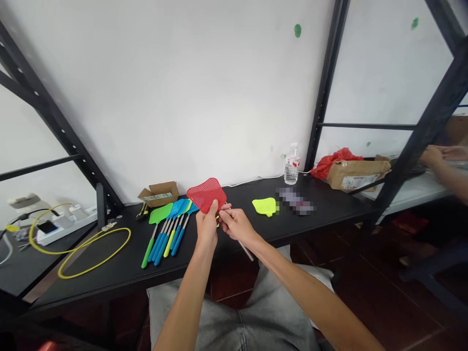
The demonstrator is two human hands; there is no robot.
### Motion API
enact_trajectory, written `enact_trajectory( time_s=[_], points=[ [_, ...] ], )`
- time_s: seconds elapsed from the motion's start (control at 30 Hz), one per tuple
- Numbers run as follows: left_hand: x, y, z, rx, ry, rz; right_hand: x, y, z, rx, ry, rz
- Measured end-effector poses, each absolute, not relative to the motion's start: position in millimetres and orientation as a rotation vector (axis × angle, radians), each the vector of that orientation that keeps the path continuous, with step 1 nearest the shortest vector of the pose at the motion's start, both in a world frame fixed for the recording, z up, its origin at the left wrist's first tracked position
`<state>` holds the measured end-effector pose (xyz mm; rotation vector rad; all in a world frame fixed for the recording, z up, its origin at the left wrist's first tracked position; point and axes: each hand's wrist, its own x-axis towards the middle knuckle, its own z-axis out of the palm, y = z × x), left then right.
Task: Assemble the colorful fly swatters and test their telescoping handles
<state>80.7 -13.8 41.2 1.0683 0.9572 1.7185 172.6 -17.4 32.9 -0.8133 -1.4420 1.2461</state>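
In front of me, my left hand [208, 222] grips a red perforated fly swatter head [205, 193] near its lower edge, thumb on top. My right hand [236, 223] is closed around a thin metal rod [245, 250] whose free end points down and toward me. Rod and red head meet between my hands; my fingers hide the joint. Left of my hands lie several fly swatters [171, 235] side by side, with green, blue and yellow heads and coloured handles. A loose yellow swatter head [263, 206] rests on the black table to the right.
An open small carton [159, 194] stands behind the swatters. A water bottle [291, 165] is at the back right, near a blurred item [295, 201]. A yellow cable [126, 240] loops at left beside a power strip [69, 225]. Another person's hand [431, 156] shows far right.
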Motion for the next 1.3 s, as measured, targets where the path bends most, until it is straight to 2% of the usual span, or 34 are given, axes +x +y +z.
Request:
enact_trajectory(
  time_s=[0.1, 0.17, 0.33, 0.47, 0.67, 1.1, 1.17, 1.3],
  points=[
    [80.8, -10.5, 45.7, 0.998, 0.904, 1.691, 166.4, -20.1, 35.2, -0.681, -1.252, 1.526],
    [73.2, -4.8, 53.5, 1.022, 0.953, 1.727, 166.6, -24.7, 32.8, -0.668, -1.242, 1.554],
    [22.5, 9.3, 79.6, 1.047, 1.367, 2.115, 191.9, -15.6, 13.6, -0.859, -1.402, 1.222],
    [2.8, -1.8, 72.7, 1.193, 1.309, 1.987, 214.7, 38.2, 6.7, -1.258, -1.331, 0.986],
    [16.2, -13.0, 30.3, 1.247, 1.410, 1.804, 205.7, 96.6, -1.3, -1.437, -1.431, 0.820],
    [36.0, -6.5, -1.6, 1.473, 1.532, 1.647, 193.3, 71.4, -8.2, -1.374, -1.597, 0.583],
    [43.7, -6.6, -0.2, 1.548, 1.494, 1.592, 191.0, 60.6, -4.1, -1.248, -1.587, 0.697],
    [62.0, -9.5, 6.3, 1.687, 1.320, 1.429, 195.1, 48.0, 5.2, -0.920, -1.433, 1.121]
  ],
)
